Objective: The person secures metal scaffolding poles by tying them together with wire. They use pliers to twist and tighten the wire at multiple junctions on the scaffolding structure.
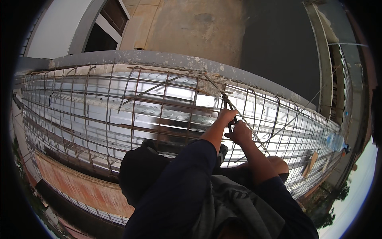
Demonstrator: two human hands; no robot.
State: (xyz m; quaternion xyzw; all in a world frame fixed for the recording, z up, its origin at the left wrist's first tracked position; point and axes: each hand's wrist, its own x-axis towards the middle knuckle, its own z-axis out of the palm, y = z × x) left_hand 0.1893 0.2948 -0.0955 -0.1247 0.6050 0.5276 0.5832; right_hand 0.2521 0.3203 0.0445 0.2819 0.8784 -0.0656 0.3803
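Beside the concrete kerb [159, 59], steel reinforcing mesh [110, 88] lies in place over metal decking [149, 108], and the left hand [227, 116] and right hand [241, 134], fingers curled closed, grip dark pliers [225, 100] at the mesh edge, where the work remaining cannot be determined.

Speckled grey ledge [167, 60]; stained tan floor [191, 36] beyond; white wall [55, 24] left; pale sky [360, 195].

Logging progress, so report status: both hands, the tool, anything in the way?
Left hand and right hand hold dark pincers. Tip near grey ledge. Steel mesh crowds close.
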